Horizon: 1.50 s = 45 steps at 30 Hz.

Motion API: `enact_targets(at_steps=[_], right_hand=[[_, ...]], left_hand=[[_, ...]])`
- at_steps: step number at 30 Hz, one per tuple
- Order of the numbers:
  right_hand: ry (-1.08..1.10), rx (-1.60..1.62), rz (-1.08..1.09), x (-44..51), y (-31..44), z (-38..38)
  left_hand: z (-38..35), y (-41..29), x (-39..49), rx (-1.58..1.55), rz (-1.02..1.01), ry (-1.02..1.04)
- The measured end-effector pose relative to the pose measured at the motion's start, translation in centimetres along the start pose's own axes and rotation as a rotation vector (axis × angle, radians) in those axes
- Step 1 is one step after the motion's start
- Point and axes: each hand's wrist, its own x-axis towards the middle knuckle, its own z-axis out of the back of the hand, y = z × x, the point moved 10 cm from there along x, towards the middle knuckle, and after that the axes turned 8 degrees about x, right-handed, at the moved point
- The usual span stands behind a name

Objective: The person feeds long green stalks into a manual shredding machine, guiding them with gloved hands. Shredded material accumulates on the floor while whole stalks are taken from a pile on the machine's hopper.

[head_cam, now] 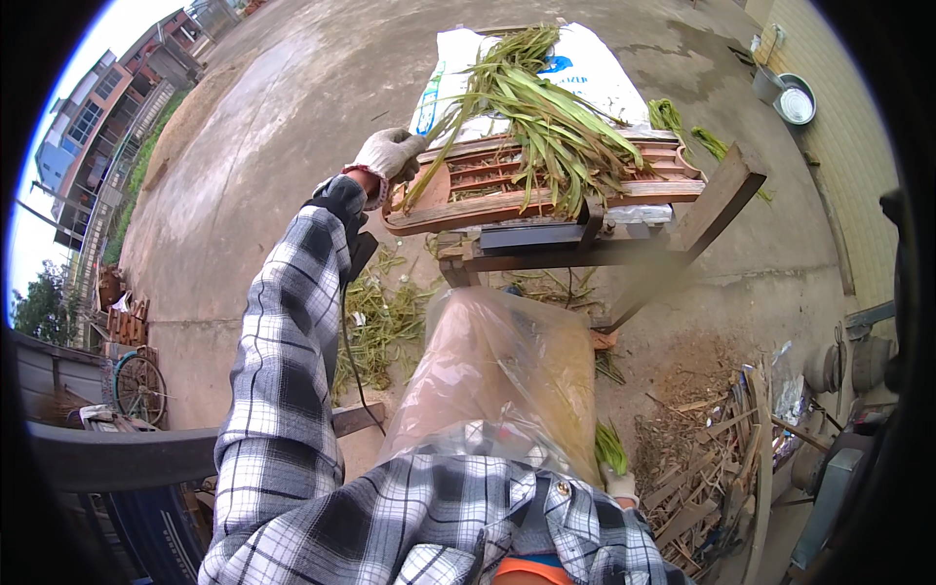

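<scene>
My left hand (387,155), in a knitted white work glove, is at the left edge of a pile of long green leaves (559,121). Its fingers are curled, and a thin leaf strand (442,130) runs to the fingertips. The pile lies over a white printed sack (457,62) and a reddish slatted panel (431,186). Low on the right, my gloved right hand (620,482) grips a small bundle of green strips (610,447); my shirt and a clear plastic apron (504,358) partly hide it.
Below the panel stands a wooden frame (720,197) with a dark metal bar (537,235). Leaf scraps (384,314) litter the concrete at left. Wood scraps (702,468) lie right, near machinery (826,504). A cable (351,358) hangs from a black device (362,252) at my left forearm.
</scene>
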Motion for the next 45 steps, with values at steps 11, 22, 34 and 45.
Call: enact_targets(at_steps=[11,22,34,45], right_hand=[[0.026,-0.130,-0.044,1.9,-1.5,-0.8],[0.011,-0.057,0.004,0.5,-0.3,0.2],[0.017,-0.046,0.011,-2.4,2.9,0.3],[0.053,-0.036,0.106,1.9,7.7,-0.9]], left_hand=[[-0.2,-1.7,-2.6,-0.270,0.081,-0.060],[-9.1,0.8,-12.1,-0.890,0.226,0.143],[-19.0,-4.8,-22.7,-1.259,0.254,0.437],[-23.2,-4.1,-16.4,-1.295,0.189,0.530]])
